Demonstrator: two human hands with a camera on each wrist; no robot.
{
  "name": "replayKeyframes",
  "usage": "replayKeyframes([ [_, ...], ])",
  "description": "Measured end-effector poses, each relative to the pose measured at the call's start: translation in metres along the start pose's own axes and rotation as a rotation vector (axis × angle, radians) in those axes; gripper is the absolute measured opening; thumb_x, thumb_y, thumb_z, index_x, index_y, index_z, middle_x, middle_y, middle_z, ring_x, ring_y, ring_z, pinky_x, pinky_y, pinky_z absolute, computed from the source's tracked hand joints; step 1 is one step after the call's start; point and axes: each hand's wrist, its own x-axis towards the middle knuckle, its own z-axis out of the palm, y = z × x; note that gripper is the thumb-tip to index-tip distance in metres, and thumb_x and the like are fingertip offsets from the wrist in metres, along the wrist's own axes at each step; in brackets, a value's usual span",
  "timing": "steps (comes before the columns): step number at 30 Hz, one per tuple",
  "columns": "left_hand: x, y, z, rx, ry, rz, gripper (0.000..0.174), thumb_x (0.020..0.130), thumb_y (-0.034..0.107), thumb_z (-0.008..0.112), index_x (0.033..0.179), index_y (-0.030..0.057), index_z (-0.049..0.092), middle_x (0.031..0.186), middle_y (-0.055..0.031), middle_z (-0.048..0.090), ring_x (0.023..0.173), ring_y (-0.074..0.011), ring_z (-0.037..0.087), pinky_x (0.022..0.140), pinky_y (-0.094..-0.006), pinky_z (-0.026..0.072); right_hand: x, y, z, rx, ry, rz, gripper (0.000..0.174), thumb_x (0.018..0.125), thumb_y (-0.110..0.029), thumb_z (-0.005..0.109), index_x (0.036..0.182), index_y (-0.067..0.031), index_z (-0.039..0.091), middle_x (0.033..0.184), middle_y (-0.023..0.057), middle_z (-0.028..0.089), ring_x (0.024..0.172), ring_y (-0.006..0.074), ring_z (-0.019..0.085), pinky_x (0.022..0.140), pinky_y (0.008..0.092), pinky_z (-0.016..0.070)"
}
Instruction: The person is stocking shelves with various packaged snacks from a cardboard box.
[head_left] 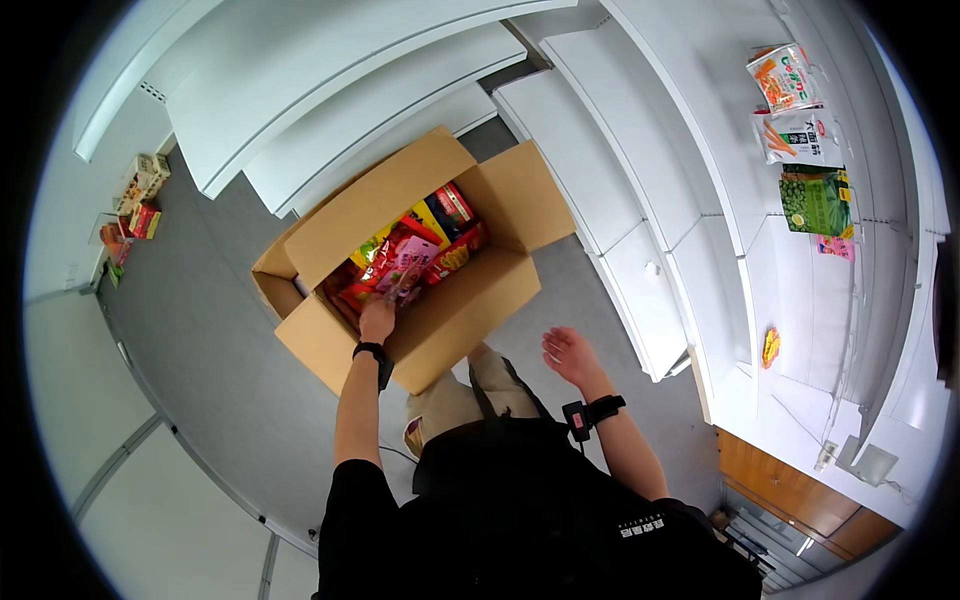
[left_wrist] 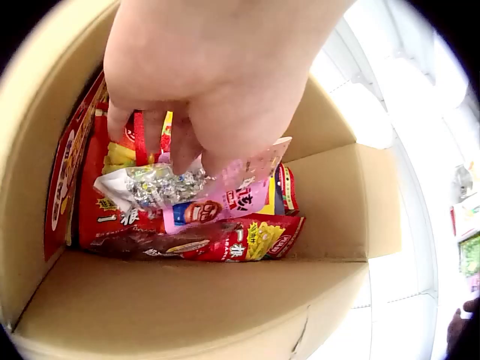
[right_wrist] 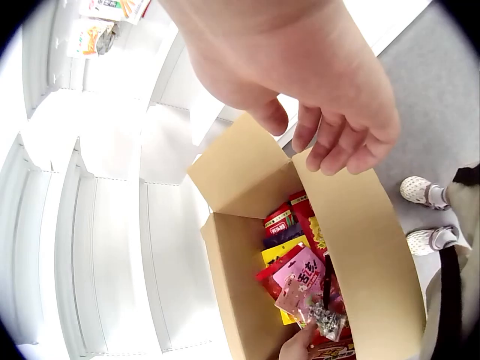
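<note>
A cardboard box (head_left: 455, 320) with raised flaps stands on the floor, filled with snack bags. My left hand (head_left: 377, 318) reaches over its near left side and pinches a pink candy bag (head_left: 410, 262) by the edge. In the left wrist view that candy bag (left_wrist: 214, 206) has a clear part with small wrapped pieces inside. Red snack bags (left_wrist: 259, 238) lie beneath and around it. Off to the right of the box, my right hand (head_left: 570, 355) hovers with fingers relaxed and holds nothing; the right wrist view shows this hand (right_wrist: 307, 97) above a box flap.
White shelving (head_left: 590, 130) runs behind and to the right of the box. Several snack bags (head_left: 800, 135) stand on a right shelf, with a small yellow packet (head_left: 771, 347) lower down. More packages (head_left: 140, 190) sit at the far left. The person's legs (head_left: 490, 385) are close to the box.
</note>
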Motion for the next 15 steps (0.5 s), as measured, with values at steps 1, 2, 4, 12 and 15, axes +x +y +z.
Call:
replayKeyframes([
  [1, -0.002, 0.002, -0.004, -0.027, 0.058, 0.048, 0.028, 0.087, 0.025, 0.053, 0.095, 0.0017, 0.066, 0.103, -0.0174, 0.061, 0.091, -0.038, 0.06, 0.083, -0.046, 0.0475, -0.002, 0.0, 0.002, 0.006, 0.0, -0.007, 0.027, 0.087, -0.029, 0.058, 0.104, -0.0088, 0.058, 0.107, 0.0077, 0.062, 0.099, 0.022, 0.055, 0.085, 0.037, 0.045],
  [2, -0.004, 0.004, -0.008, -0.054, 0.108, 0.097, 0.027, 0.087, 0.024, 0.053, 0.095, 0.0014, 0.066, 0.104, -0.0167, 0.061, 0.091, -0.0374, 0.06, 0.082, -0.0453, 0.0477, -0.004, 0.0, 0.004, 0.014, -0.002, -0.014, 0.027, 0.087, -0.029, 0.058, 0.104, -0.0087, 0.058, 0.107, 0.0077, 0.062, 0.099, 0.022, 0.055, 0.085, 0.037, 0.045],
  [4, -0.009, 0.014, -0.019, -0.103, 0.205, 0.2, 0.026, 0.088, 0.022, 0.053, 0.094, 0.0009, 0.067, 0.105, -0.0153, 0.061, 0.091, -0.0362, 0.06, 0.082, -0.0437, 0.048, -0.005, 0.001, 0.007, 0.036, -0.027, -0.023, 0.025, 0.087, -0.028, 0.058, 0.103, -0.0084, 0.058, 0.106, 0.0078, 0.062, 0.098, 0.0219, 0.055, 0.084, 0.0369, 0.0453],
  [12, -0.046, 0.09, -0.089, -0.327, 0.192, 0.358, 0.025, 0.091, 0.017, 0.051, 0.097, -0.0036, 0.065, 0.108, -0.0149, 0.06, 0.1, -0.0306, 0.058, 0.089, -0.0348, 0.045, -0.006, 0.004, 0.019, 0.09, -0.152, -0.085, 0.021, 0.089, -0.027, 0.056, 0.1, -0.0097, 0.058, 0.103, 0.0067, 0.063, 0.096, 0.021, 0.056, 0.083, 0.0363, 0.0451],
  [15, -0.061, 0.118, -0.105, -0.33, 0.194, 0.487, 0.023, 0.091, 0.014, 0.051, 0.096, -0.0041, 0.064, 0.107, -0.0145, 0.06, 0.099, -0.03, 0.058, 0.088, -0.0339, 0.0452, -0.019, 0.0, 0.03, 0.071, -0.201, -0.155, 0.02, 0.089, -0.027, 0.056, 0.1, -0.0106, 0.058, 0.102, 0.0052, 0.063, 0.095, 0.0191, 0.056, 0.082, 0.0352, 0.0451],
])
